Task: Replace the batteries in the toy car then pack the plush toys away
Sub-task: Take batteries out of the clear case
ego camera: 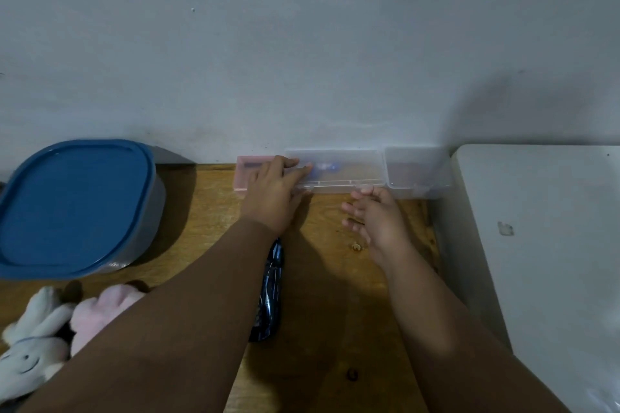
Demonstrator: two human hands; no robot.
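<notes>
My left hand [273, 193] rests on the left end of a long clear plastic case [345, 171] that stands against the wall; a blue item shows blurred inside it. My right hand [374, 214] hovers just in front of the case with fingers spread, holding nothing. A dark blue toy car [270, 295] lies on the wooden table [322, 295], partly hidden under my left forearm. A white plush rabbit [32, 342] and a pink plush toy [100, 312] lie at the lower left.
A large container with a blue lid [72, 204] stands at the left. A pink box [246, 171] sits left of the clear case, a small clear box [417, 173] right of it. A white surface [550, 245] borders the table on the right.
</notes>
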